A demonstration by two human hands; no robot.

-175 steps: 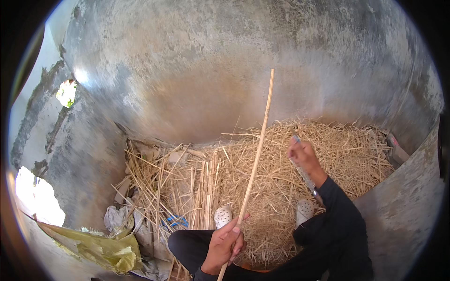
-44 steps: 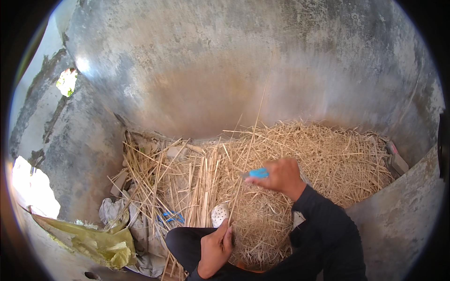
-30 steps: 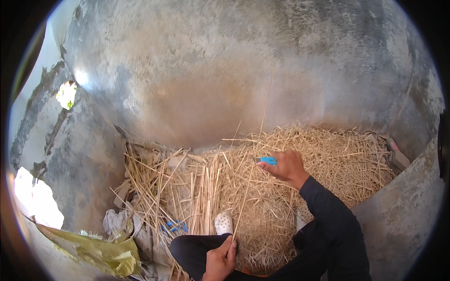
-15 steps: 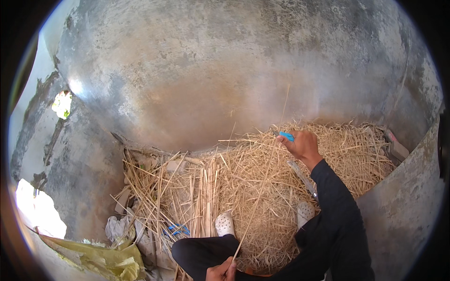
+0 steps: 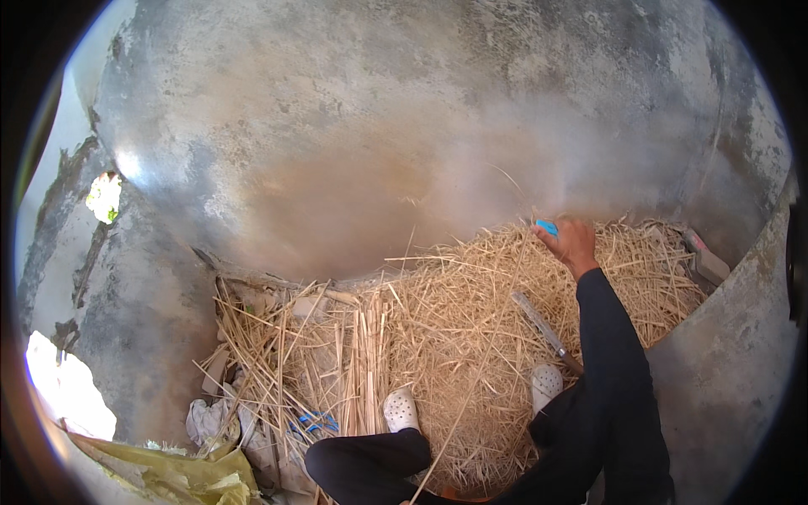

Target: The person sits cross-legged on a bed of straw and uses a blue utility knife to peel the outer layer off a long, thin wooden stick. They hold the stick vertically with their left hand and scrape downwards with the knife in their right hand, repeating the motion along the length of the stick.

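A grey wall (image 5: 337,101) fills the view at 12 o'clock, above a heap of straw (image 5: 640,278) spreading from the centre towards 3 o'clock. Split sticks (image 5: 366,362) lie near 7 o'clock, beyond them a crumpled yellow sheet (image 5: 185,475). A thin strip (image 5: 484,365) slants from 6 o'clock up towards 2 o'clock. A long knife (image 5: 537,320) rests at 4 o'clock. At 3 o'clock the right hand (image 5: 574,241) grips a small blue tool (image 5: 547,227) by the strip. The left hand is out of view; its state cannot be told.
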